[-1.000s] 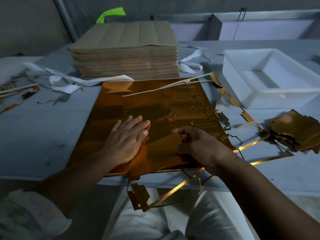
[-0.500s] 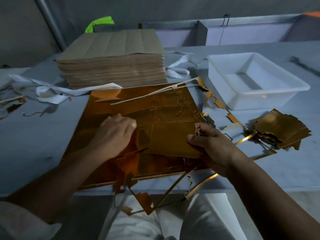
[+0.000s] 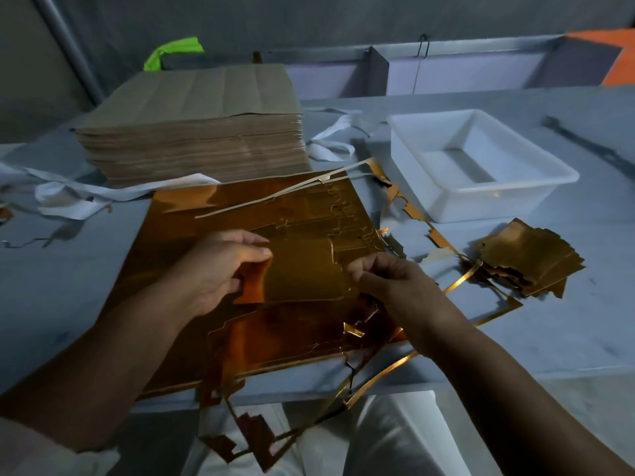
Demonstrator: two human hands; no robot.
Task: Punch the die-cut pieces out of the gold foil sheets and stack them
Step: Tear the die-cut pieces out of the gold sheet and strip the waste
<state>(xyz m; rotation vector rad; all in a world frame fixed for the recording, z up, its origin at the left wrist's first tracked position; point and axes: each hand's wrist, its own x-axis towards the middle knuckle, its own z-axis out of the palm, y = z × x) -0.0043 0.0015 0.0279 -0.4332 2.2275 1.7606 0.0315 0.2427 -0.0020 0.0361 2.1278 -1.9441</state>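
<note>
A large gold foil sheet [image 3: 192, 235] lies flat on the grey table in front of me, with cut outlines across its right half. Both hands hold one punched-out gold piece [image 3: 302, 269] just above the sheet. My left hand [image 3: 220, 266] pinches its left edge, and my right hand [image 3: 388, 280] pinches its right edge. A stack of punched gold pieces [image 3: 529, 259] rests on the table to the right. Thin gold waste strips [image 3: 457, 286] trail from the sheet toward that stack and over the table's front edge.
A tall pile of brown-backed sheets [image 3: 199, 132] stands behind the foil sheet. A white plastic tub [image 3: 481, 166] sits at the back right. White paper strips [image 3: 86, 197] lie at the left. Gold scrap [image 3: 254, 438] hangs over my lap below the table edge.
The piece has come free of the sheet. My left hand left its flat press on the sheet and took the piece's left edge; my right hand lifted the piece's right edge.
</note>
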